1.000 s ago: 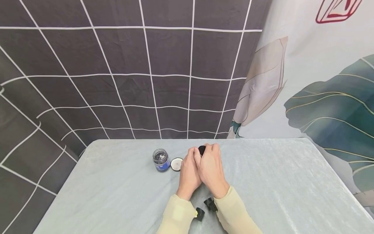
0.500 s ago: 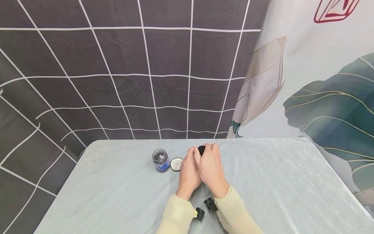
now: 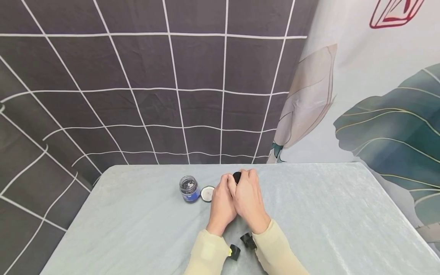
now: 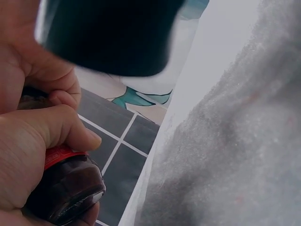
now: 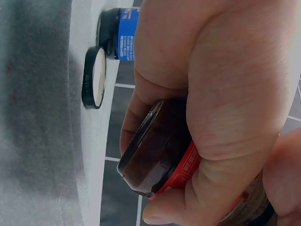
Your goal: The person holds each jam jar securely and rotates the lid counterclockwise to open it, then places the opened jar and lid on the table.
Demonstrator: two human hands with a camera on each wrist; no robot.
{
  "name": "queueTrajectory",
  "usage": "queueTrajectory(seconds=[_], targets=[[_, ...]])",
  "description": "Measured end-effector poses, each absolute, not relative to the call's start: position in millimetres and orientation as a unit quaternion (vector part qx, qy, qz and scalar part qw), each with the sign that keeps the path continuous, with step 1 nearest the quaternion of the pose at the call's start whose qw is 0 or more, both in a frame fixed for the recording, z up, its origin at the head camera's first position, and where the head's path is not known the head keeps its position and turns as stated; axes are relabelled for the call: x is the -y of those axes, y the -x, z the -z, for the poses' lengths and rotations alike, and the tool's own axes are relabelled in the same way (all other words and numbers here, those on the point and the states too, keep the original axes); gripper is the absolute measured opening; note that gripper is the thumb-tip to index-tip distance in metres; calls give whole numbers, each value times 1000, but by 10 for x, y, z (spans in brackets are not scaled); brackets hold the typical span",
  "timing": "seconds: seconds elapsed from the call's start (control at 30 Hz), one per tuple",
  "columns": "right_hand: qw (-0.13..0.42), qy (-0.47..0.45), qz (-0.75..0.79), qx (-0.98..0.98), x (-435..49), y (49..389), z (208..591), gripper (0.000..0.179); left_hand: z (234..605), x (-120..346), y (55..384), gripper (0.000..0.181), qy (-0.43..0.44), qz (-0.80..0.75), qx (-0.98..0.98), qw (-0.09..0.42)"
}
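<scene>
While both of my hands come together over the table, I have a red-labelled jar grasped between them, in front of me near the middle of the table's far part. My left hand wraps round the glass body, its thumb lying across the red label, and the dark base of the jar pokes out of that grip, tilted rather than upright. My right hand curls its fingers round the other end, where a black cap shows between my knuckles; most of that end is hidden, so I cannot tell exactly how each finger sits.

Just left of my hands, a loose lid lies with its pale inner side up, its right edge close to my left hand. Just beyond it on the left stands a blue-labelled jar, upright and uncapped, with something dark inside.

I wear pale yellow sleeves, and a small black device sits at the inner side of each wrist. Behind the table hangs a dark cloth with white grid lines, and to the right a pale curtain printed with large leaves.
</scene>
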State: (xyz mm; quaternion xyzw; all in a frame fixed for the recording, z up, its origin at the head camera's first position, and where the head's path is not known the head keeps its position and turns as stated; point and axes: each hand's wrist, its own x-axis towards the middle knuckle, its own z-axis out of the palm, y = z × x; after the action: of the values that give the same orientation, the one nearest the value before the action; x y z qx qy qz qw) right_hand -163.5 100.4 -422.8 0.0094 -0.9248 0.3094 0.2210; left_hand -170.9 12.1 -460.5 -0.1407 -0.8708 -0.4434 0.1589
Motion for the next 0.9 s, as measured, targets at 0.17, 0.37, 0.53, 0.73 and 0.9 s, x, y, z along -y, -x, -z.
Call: queueTrajectory(seconds=[0.17, 0.37, 0.53, 0.73, 0.9], targets=[[220, -22, -302, 927, -1026, 1634, 4230, 43, 4612, -120, 1712, 24, 138, 448, 869, 159], [208, -29, -295, 932, -1042, 1640, 4225, 44, 4612, -113, 1710, 24, 136, 447, 870, 156], [205, -31, -293, 933, -1053, 1652, 4236, 42, 4608, -106, 1708, 24, 137, 445, 872, 151], [198, -28, -296, 934, -1051, 1648, 4224, 42, 4613, -104, 1710, 23, 137, 447, 871, 153], [190, -28, -297, 935, -1057, 1648, 4216, 44, 4607, -105, 1710, 23, 133, 450, 870, 149]])
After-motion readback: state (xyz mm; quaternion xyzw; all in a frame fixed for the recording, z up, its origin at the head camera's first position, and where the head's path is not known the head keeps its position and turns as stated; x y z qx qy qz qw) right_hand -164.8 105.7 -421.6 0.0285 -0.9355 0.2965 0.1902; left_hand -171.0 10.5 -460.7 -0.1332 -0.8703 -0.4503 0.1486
